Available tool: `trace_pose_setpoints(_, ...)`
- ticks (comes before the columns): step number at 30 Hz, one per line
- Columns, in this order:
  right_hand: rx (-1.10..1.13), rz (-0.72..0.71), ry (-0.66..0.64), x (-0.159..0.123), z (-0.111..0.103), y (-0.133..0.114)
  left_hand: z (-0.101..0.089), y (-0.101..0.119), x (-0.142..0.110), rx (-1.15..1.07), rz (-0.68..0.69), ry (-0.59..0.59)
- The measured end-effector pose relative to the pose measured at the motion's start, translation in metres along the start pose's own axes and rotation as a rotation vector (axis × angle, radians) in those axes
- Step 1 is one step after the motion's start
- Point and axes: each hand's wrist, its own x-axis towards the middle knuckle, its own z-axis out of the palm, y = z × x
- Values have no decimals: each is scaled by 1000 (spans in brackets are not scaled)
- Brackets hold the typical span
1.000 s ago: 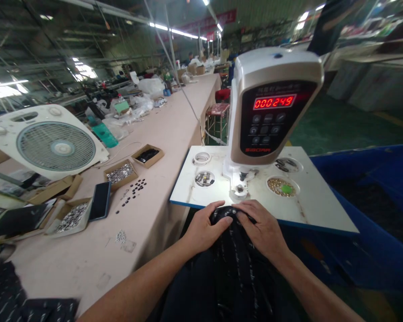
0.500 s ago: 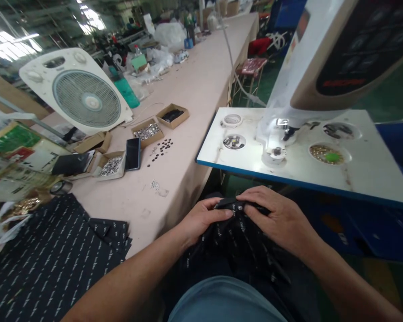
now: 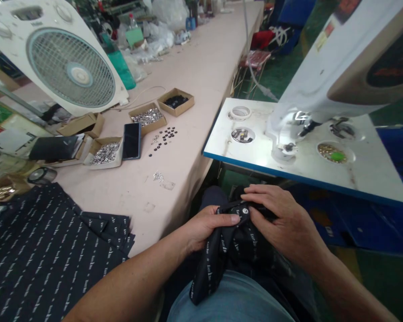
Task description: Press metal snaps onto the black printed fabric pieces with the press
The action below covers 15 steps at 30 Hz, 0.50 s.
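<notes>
My left hand and my right hand both pinch a strip of black printed fabric over my lap. A small round snap button shows on the fabric between my thumbs. The fabric hangs down across my blue trousers. Beyond my hands is the white machine table of a snap press, with its die lit.
A long pink workbench on the left carries a white fan, cardboard boxes of snaps, a phone, loose black buttons and a pile of black printed cloth. Blue bins stand right.
My hands have drawn the fabric back from the press table toward my lap. My view has tilted down and left, so the press display is out of view.
</notes>
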Motion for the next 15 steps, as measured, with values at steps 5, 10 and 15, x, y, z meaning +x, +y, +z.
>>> trace_pose_setpoints(5, 28, 9, 82, 3, 1, -16, -1, 5, -2, -85, 43, -4)
trace_pose_setpoints(10, 12, -46, 52, 2, 4, -20, 0, 3, -2, -109, 89, 0)
trace_pose_setpoints(15, -24, -27, 83, -5, 4, -20, -2, -1, -1, -73, 131, -24)
